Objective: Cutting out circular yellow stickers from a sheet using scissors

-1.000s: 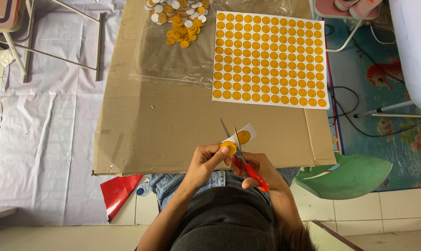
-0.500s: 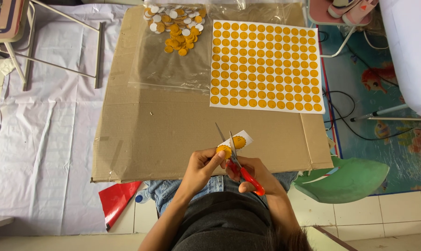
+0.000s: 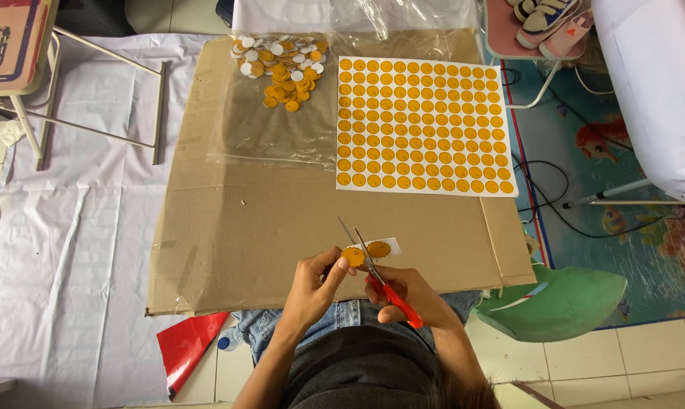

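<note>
The left hand (image 3: 312, 284) pinches a small paper strip (image 3: 367, 251) of orange circles at six o'clock on the cardboard sheet (image 3: 267, 204); the right hand (image 3: 407, 294) is closed around red-handled scissors (image 3: 379, 276), blades parted. Fingertips sit close; a slip could nick them or clip a circle.

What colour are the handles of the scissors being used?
Red. The scissors in the right hand show red handles, seen best in the head view.

Hands (image 3: 361, 291), scissors (image 3: 374, 273), orange sticker strip (image 3: 367, 252)
</note>
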